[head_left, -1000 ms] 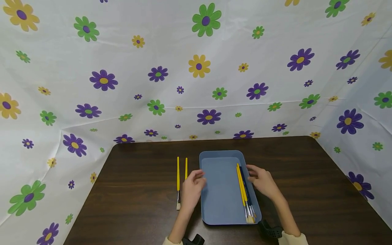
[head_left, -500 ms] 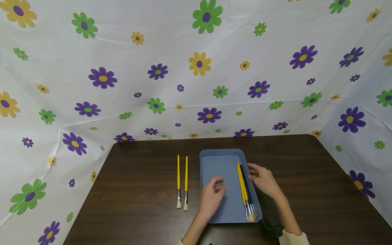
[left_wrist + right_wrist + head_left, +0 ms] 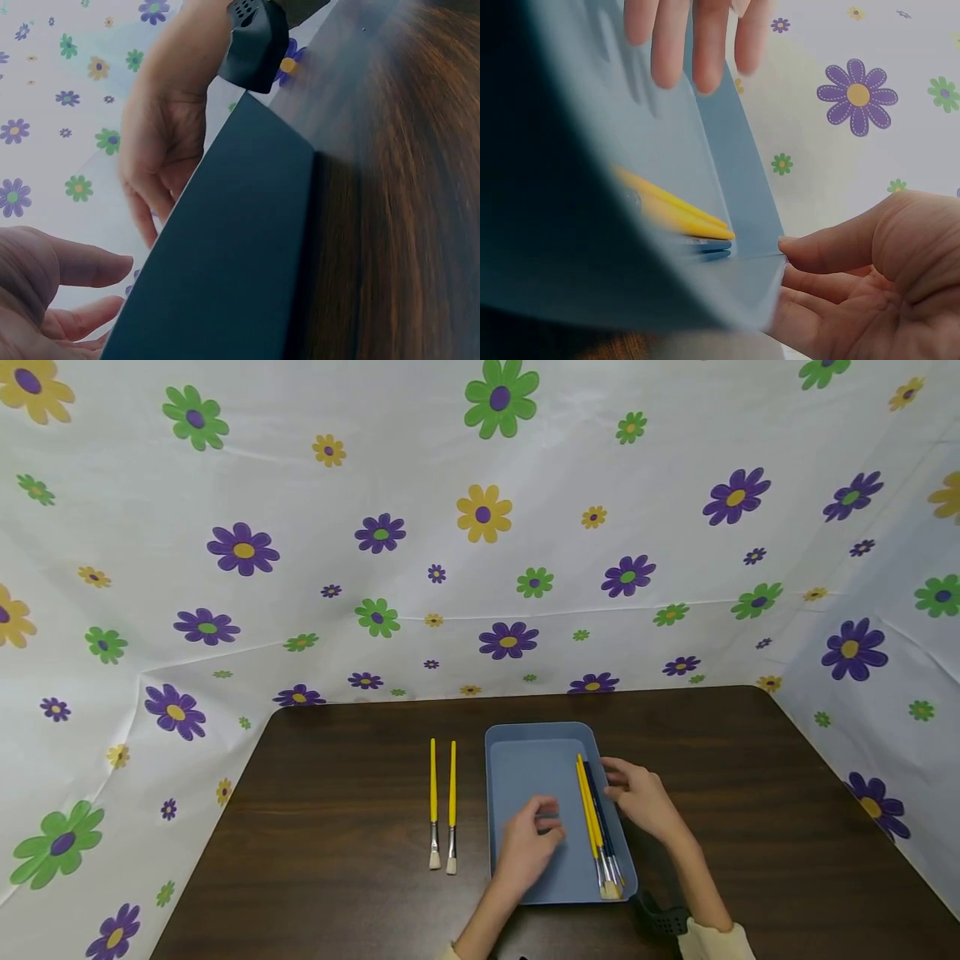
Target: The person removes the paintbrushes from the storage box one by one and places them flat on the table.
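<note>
A blue-grey tray (image 3: 525,747) lies on the dark table. Several paintbrushes (image 3: 589,806), with yellow and dark blue handles, lie along its right side, bristles toward the near end. My left hand (image 3: 527,847) hovers over the tray's near left part, fingers loosely bent and holding nothing. At the tray's right edge is my right hand (image 3: 643,800); in the right wrist view its thumb (image 3: 829,244) touches the rim near a corner, and its other fingers stay outside the wall. Left of the tray, two yellow-handled paintbrushes (image 3: 433,785) lie side by side, bristles nearest me.
The wooden table (image 3: 337,810) reaches out on both sides of the tray. Behind it hangs a white cloth (image 3: 420,468) with printed flowers. A black wrist strap (image 3: 662,917) sits on the right wrist, close to the tray's near right corner.
My left hand has moved right, from the tray's left edge to over its inside, uncovering the second loose paintbrush. The right hand stays at the right edge.
</note>
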`<state>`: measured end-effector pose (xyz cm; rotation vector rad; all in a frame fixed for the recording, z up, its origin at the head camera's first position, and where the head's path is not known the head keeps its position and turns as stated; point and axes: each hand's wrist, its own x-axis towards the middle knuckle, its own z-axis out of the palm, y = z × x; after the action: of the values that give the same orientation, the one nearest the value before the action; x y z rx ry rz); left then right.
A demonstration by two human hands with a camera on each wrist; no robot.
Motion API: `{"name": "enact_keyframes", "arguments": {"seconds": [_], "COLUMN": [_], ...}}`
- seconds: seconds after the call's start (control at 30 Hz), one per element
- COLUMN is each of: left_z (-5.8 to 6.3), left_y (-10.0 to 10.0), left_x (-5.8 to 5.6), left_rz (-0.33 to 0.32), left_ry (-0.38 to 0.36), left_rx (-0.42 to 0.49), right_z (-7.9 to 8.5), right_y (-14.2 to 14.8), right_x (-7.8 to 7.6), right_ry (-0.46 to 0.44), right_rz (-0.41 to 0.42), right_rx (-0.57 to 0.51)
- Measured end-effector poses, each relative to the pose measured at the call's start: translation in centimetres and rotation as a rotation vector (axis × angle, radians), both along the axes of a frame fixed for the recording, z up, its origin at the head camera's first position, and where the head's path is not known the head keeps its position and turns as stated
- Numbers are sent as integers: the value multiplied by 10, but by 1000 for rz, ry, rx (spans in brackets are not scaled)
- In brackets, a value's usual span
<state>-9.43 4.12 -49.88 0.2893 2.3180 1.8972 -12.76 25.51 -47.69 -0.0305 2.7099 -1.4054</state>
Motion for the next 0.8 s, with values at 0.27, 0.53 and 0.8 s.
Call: {"name": "enact_keyframes", "arguments": {"seconds": [0.27,0.53,0.8], "left_z": [-4,-5,-2], "left_y": [12,20,23], "left_x": [1,1,1], "left_rz": [-60,-83,-87], "left_ry": [-33,-80,-142], "left_rx": [37,102,136], "right_z": [-1,2,2], "right_y": [-1,-1,0], "right_x": [-3,-4,-1], "right_ry": [11,7,6], "right_rz": [8,9,-2], "right_rx": [11,14,8]}}
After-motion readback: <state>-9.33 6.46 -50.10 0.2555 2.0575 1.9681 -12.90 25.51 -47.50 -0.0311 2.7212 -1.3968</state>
